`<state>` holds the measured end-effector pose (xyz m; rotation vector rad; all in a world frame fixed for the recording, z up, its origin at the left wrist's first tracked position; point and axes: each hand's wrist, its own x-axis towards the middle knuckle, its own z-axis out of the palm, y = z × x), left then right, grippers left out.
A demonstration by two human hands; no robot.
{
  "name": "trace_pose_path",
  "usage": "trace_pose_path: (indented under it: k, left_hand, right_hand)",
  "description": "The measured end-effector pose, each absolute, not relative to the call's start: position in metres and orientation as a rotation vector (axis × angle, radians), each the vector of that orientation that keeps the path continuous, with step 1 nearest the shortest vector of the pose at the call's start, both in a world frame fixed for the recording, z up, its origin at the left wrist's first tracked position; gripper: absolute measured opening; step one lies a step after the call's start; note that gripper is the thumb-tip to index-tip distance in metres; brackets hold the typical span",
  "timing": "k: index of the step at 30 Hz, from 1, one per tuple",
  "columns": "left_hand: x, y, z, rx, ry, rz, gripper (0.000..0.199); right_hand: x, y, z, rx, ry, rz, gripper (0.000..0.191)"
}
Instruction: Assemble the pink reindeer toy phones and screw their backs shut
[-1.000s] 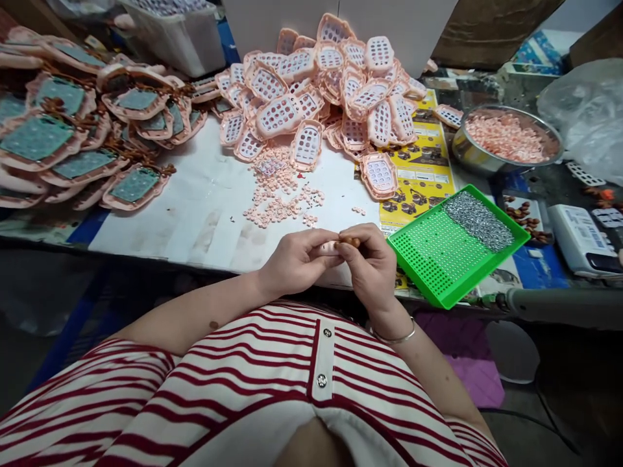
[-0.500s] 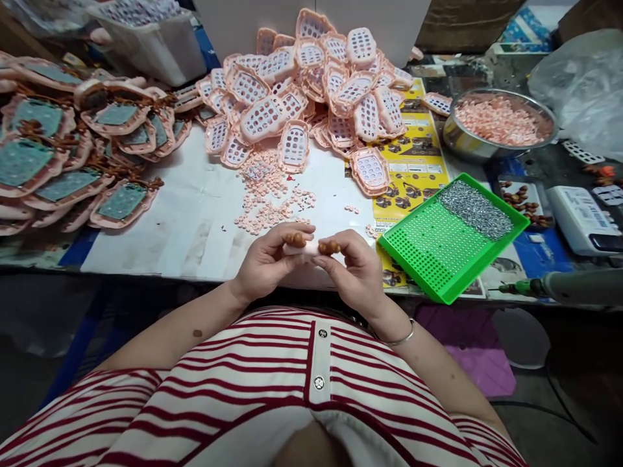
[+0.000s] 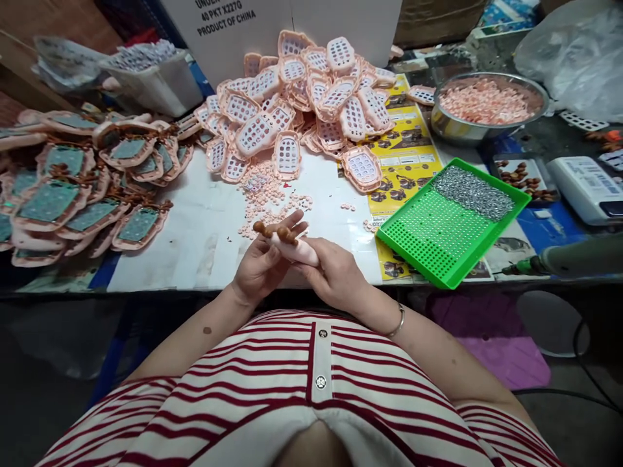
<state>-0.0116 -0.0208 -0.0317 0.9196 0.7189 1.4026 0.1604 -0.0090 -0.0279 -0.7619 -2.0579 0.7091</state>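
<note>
A pale pink plastic toy casing (image 3: 305, 251) with brown antler-like pieces (image 3: 286, 235) at its far-left end is tilted between my hands, above the table's front edge. My right hand (image 3: 338, 269) is wrapped round its near-right end. At the other end, my left hand (image 3: 260, 269) has its thumb pressed against the casing, and some fingertips stretch out behind it. The underside of the casing is hidden by my hands. Just beyond them, small pink rings (image 3: 260, 211) lie scattered on the white tabletop (image 3: 195, 214).
Pink casings with hole grids (image 3: 257, 133) are heaped at the back. Assembled pieces with teal panels (image 3: 48, 201) are stacked left. On the right are a green tray (image 3: 418, 250) of metal screws, a steel bowl (image 3: 452, 130) of pink parts, and an electric screwdriver (image 3: 574, 259).
The casing has turned, so its brown pieces now point far left and more of its pink side shows. My right hand has moved left; some left fingers have stretched out. The camera view has shifted.
</note>
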Motion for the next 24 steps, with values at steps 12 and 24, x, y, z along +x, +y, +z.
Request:
trace_pose_path:
  k: [12, 24]
  left_hand:
    - [-0.002, -0.015, -0.004, 0.717, 0.776, 1.418, 0.019]
    - [0.02, -0.02, -0.005, 0.537, 0.851, 1.287, 0.027]
  right_hand:
    - [0.174, -0.007, -0.026, -1.013, -2.24, 0.117, 0.06]
    - [0.17, -0.015, -0.021, -1.066, -1.966, 0.774, 0.043]
